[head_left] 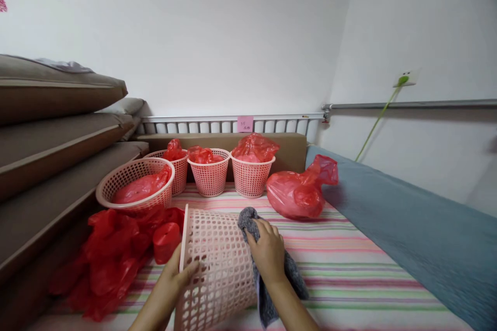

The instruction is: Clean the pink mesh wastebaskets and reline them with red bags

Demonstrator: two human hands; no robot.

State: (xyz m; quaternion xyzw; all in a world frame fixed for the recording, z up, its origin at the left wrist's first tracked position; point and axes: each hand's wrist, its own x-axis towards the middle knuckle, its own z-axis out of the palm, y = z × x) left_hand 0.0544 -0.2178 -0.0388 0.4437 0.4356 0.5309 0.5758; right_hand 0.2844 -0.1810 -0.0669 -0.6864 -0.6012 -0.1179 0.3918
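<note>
A pink plastic mesh basket (217, 264) lies tilted on its side in front of me, its rim facing left. My left hand (179, 274) grips that rim, thumb on the outer mesh and the other fingers hidden inside or behind it. A grey cloth (297, 274) is bunched under my right hand (267, 248), whose fingers are curled over it and press it against the basket's base end. Left of the basket are a crumpled red plastic bag (112, 258) and a roll of red bags (166, 242).
Several pink baskets (209, 176) holding red bags stand along the back. A tied red bag (297, 194) sits at their right on the striped sheet (373, 279). Stacked brown cushions (58, 145) border the left; a blue-grey surface (407, 217) borders the right. A radiator (190, 126) lines the wall.
</note>
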